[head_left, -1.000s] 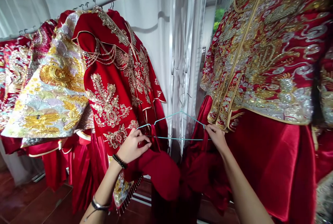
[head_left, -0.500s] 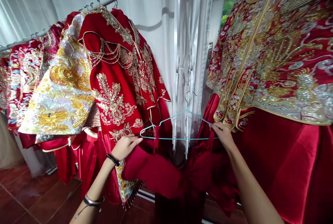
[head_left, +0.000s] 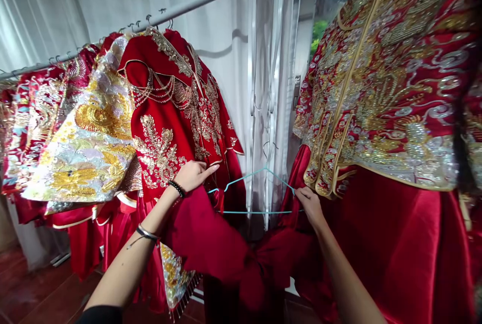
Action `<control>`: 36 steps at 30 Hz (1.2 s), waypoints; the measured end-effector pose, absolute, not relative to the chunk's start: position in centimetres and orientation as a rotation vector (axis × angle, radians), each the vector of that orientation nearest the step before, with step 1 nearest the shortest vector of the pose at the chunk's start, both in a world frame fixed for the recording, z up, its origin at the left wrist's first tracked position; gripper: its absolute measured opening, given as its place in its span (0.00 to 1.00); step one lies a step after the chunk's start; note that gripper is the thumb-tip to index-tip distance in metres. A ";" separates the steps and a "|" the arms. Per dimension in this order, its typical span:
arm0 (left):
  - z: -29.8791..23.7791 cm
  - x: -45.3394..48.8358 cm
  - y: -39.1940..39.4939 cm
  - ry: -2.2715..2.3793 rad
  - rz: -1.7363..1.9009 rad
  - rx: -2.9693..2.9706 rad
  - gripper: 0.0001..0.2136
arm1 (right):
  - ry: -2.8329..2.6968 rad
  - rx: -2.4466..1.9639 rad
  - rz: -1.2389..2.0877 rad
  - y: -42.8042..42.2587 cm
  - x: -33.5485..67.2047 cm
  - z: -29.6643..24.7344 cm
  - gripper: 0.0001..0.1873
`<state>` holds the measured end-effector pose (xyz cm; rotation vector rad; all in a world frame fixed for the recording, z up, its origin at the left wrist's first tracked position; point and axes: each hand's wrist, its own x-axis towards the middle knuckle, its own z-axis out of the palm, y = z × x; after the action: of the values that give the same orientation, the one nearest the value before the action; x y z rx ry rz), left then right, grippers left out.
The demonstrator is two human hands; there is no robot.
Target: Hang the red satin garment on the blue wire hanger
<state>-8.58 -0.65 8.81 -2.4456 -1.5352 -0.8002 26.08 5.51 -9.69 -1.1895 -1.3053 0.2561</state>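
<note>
A thin teal wire hanger [head_left: 256, 191] hangs at the middle with plain red satin cloth [head_left: 211, 243] draped from its two ends. My right hand [head_left: 309, 204] pinches the hanger's right end together with the red cloth there. My left hand [head_left: 194, 175] is raised beside the hanger's left end, its fingers stretched out flat and pointing right, resting by the red embroidered jacket [head_left: 176, 113]; it holds nothing that I can see. A black bead bracelet sits on that wrist.
A metal rail [head_left: 196, 2] runs across the top left with several embroidered red and gold garments on hangers. A large red and gold jacket over a red skirt [head_left: 384, 113] fills the right. White curtains hang behind; the floor is reddish wood.
My left hand let go of the cloth at the hanger's left end, opened and rose beside the embroidered jacket. The right hand kept its grip on the right end.
</note>
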 end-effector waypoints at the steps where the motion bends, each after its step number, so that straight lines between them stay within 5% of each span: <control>1: 9.4 -8.1 -0.6 -1.511 -0.782 -2.475 0.30 | -1.295 -1.189 0.265 5.4 25.9 -9.7 0.24; 24: 10.1 -1.8 0.2 -0.967 -0.545 -2.970 0.30 | -1.189 -1.253 0.214 4.1 23.8 -10.1 0.24; 29: 8.5 -3.4 -0.5 -0.720 -0.514 -3.083 0.21 | -1.181 -1.316 0.130 3.6 25.8 -8.8 0.22; 36: 6.7 -7.1 -0.6 -0.597 -0.038 -2.694 0.19 | -1.228 -1.354 0.010 3.7 26.9 -8.0 0.22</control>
<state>-7.14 -0.56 6.69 -2.6941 -0.5967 -0.0381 26.86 3.69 -8.00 -1.3538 -1.2282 0.0102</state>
